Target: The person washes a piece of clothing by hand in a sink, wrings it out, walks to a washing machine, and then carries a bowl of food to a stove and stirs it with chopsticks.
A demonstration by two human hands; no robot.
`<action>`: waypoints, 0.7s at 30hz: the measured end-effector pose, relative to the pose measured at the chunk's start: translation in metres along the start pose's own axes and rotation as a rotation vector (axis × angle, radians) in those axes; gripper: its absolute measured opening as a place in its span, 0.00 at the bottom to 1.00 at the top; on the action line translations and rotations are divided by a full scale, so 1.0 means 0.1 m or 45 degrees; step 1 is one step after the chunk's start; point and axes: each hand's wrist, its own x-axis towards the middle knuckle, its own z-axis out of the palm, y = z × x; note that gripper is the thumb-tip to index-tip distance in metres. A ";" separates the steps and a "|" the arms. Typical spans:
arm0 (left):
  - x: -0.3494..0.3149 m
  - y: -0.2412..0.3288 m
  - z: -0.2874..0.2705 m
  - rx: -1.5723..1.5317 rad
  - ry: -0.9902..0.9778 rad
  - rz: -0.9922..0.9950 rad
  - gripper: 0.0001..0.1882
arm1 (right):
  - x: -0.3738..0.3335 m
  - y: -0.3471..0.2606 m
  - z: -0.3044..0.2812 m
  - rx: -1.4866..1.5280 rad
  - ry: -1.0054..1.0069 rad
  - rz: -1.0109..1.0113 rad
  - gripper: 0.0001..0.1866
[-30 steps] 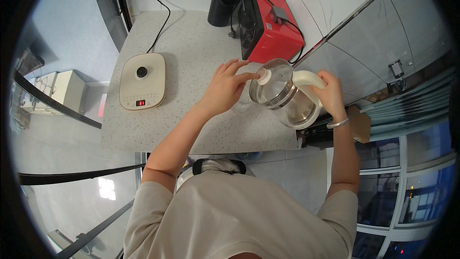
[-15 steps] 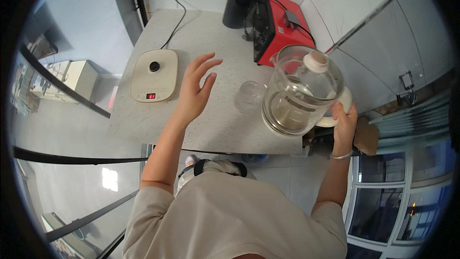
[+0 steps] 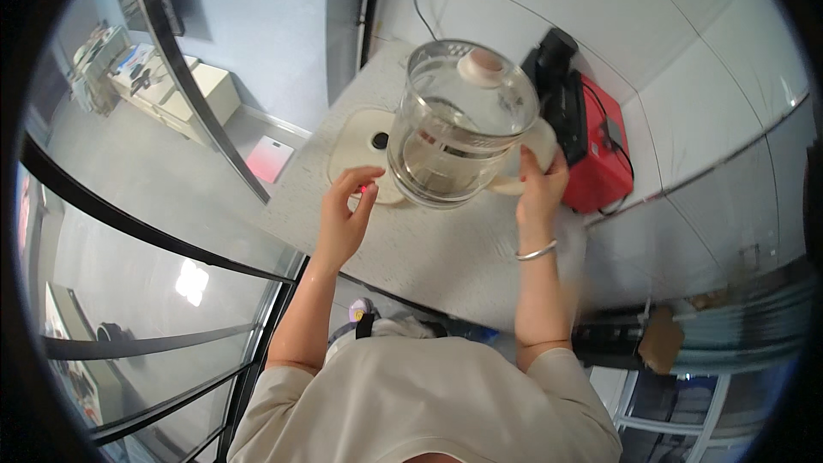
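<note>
My right hand (image 3: 540,193) is closed round the cream handle of a clear glass kettle (image 3: 441,154), held up over the counter. Its glass lid has a pale knob (image 3: 482,67), and a metal band circles the inside. Partly behind the kettle lies a cream heating base (image 3: 350,147) with a black centre knob (image 3: 381,141). By the near edge of that base is my left hand (image 3: 343,219), empty, its fingers curved and thumb apart. A red glow from the base's display shows between those fingers. Whether the kettle touches the base cannot be made out.
Both things are over a pale speckled counter (image 3: 411,249). At its back right stand a red appliance (image 3: 604,167) with a black front and a black cylinder (image 3: 553,51). A cord (image 3: 422,4) runs behind the kettle. Black-framed glass panels (image 3: 197,261) border the left side.
My right hand has carried the kettle leftward, from the counter's right side to the heating base. My left hand has come down beside the base's near edge. The view has turned.
</note>
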 end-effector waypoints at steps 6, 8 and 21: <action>0.05 -0.23 -0.47 0.101 0.068 -0.107 0.08 | 0.19 0.81 0.67 -0.059 -0.075 0.028 0.12; 0.05 -0.29 -0.56 0.114 0.071 -0.147 0.08 | 0.19 0.99 0.81 -0.105 -0.096 0.041 0.13; 0.25 -0.52 -0.57 0.124 -0.034 -0.222 0.08 | 0.28 1.45 1.04 -0.220 -0.014 0.010 0.13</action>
